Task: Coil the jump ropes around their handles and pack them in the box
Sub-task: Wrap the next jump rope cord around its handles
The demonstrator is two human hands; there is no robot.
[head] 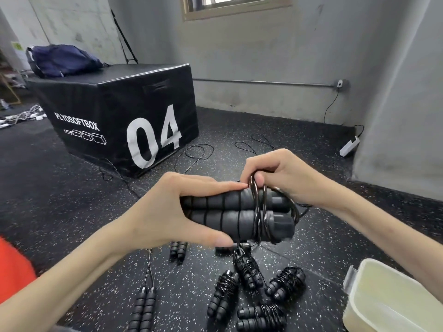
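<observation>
**Two handles held level, cord looped at the cap end**

The left hand (pixel 167 207) grips a pair of grey foam handles (pixel 239 215), thumb under the lower one and fingers laid along the top of the upper one. The handles lie side by side, one above the other in the view, their long axis running left to right and close to level. Their foam butts sit inside the left palm; their black plastic caps point right, past the fingertips.

The right hand (pixel 278 178) hovers just above the cap end, fingers curled, pinching a loop of the thin black cord (pixel 260 212). A few turns of that cord already cross both handles just short of the caps, and a slack strand bulges out to the right of the caps.

Below the hands, on the speckled black floor (pixel 72 188), lie four wound jump ropes (pixel 254 293) in a loose cluster, each a handle pair wrapped in cord. To their left lie two unwound handle pairs (pixel 143 310), cords trailing away. More loose cord (pixel 199 152) curls on the floor beyond the hands.

The box (pixel 359 315), pale translucent plastic, sits open at the lower right, near the wound cluster but apart from it.

Farther back stands a black plyo box (pixel 115 111) marked 04, with a dark blue bag (pixel 62 59) on top.
</observation>
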